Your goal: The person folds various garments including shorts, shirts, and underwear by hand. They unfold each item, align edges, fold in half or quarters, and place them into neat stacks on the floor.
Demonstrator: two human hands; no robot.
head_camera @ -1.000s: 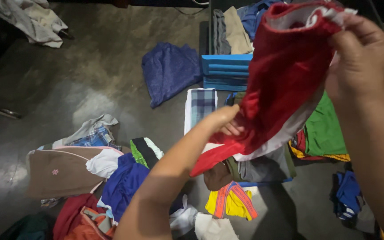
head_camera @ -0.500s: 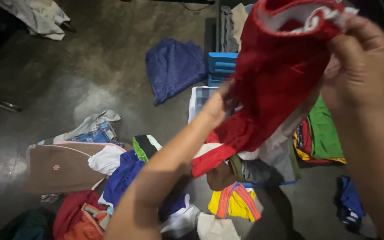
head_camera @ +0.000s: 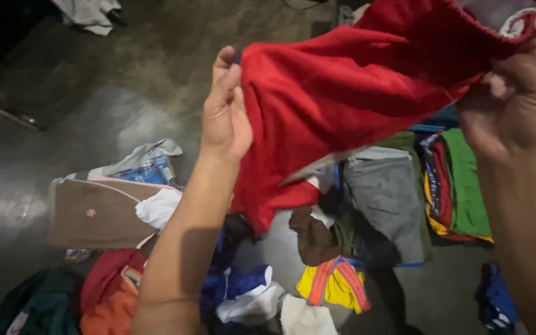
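the person holds a red garment (head_camera: 355, 105) up in front of the camera, stretched between both hands above a floor (head_camera: 94, 93) strewn with clothes. the left hand (head_camera: 226, 111) grips the garment's left edge, fingers upright and closed on the cloth, thumb pressed along the fabric. the right hand (head_camera: 516, 99) pinches the upper right end, where a gathered hem turns over to show a grey and white lining; its fingers are curled tight on the cloth. the garment runs slanted, high on the right and lower on the left, and a loose part hangs down below the left hand toward the pile.

under it, on the floor, lies a folded grey piece (head_camera: 386, 205), with a stack of folded clothes (head_camera: 457, 186) just beside it on the right, green on the outside and striped at its edge. a dark brown piece (head_camera: 311, 239) touches the grey one at its lower left. near that lies a yellow piece with orange straps (head_camera: 333, 285). further left sits a brown top (head_camera: 97, 214) with a small pink flower, a white cloth (head_camera: 159, 208) against its right edge, and a plaid shirt (head_camera: 144, 167) behind it. a red and orange piece (head_camera: 110, 291) and a dark green one (head_camera: 38, 307) lie at the lower left. blue and white cloth (head_camera: 243, 294) shows beside the left forearm. a pale garment (head_camera: 91, 12) lies well apart at the top left.
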